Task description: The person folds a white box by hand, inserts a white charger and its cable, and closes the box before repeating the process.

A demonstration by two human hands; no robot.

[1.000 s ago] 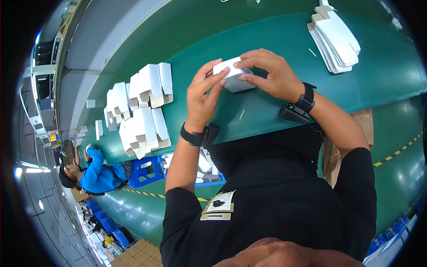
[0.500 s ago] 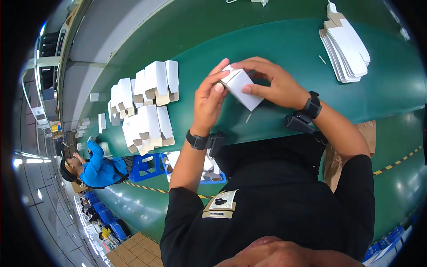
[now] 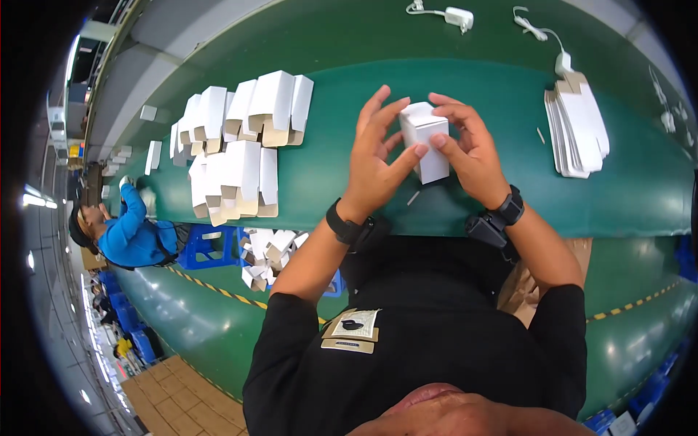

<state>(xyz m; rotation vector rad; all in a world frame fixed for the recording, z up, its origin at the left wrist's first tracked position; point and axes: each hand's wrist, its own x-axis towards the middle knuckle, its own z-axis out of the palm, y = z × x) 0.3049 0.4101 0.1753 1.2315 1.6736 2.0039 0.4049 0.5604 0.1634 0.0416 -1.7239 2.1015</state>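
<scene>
Closest in is my black T-shirt with a tan card on the chest, and there's a black strap on each wrist. Below the bench edge on the right is some crumpled brown paper, and on the left a blue bin piled with white cartons.

The bench is smooth green, a bit shiny, with its near edge right at my waist. Small white carton is upright in front of me, between my hands. They're apart from each other: right hand has its thumb flat on the front face and fingers round the side and top, so it's holding it. Left hand has its fingers spread, thumb at the front edge; can't tell if it's really gripping. Also can't tell if the carton's base touches the bench.

Just beside it lies a thin white strip. Open-ended white cartons sit in two rows to the left, and a stack of flattened cartons is over on the right. Past those, a white plug adapter with its cord lies on a darker green strip.

Further off left, a co-worker in blue is at the same bench. Floor is glossy green with yellow-black tape, then brown boxes and bright ceiling lights.
</scene>
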